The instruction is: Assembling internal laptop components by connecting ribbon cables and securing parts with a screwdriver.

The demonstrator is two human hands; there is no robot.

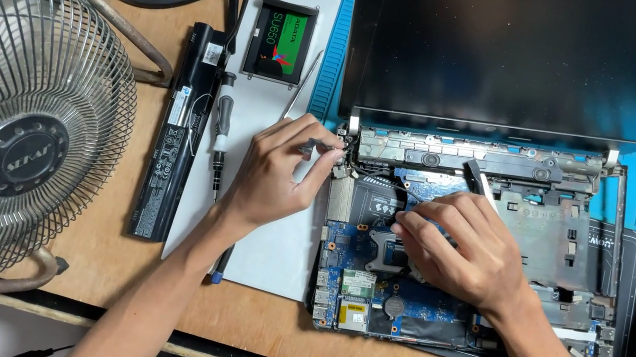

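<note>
Pinching a small metal tool [313, 148] at the laptop's [478, 248] upper left hinge, the left hand [275, 176] is closed narrow; the right hand [457, 249] presses flat, fingers half curled, on the blue board [369, 286]. The laptop sits at the desk's [106, 263] right edge, beside a battery [175, 133] and screwdriver [221, 132].

An opened black laptop with its blue circuit board bared [367, 299] lies on the brown wooden tabletop [258, 328] at the right, its dark screen [520, 49] tilted back behind the base. Just left of it lies a white rectangular sheet [296, 28]; a flat black drive with a green label [279, 41] rests on the sheet's far end. A slim grey screwdriver [221, 132] lies along the sheet's left edge, with a long black battery bar [178, 129] beside it. A round wire-caged metal fan [8, 127] stands furthest left.
</note>
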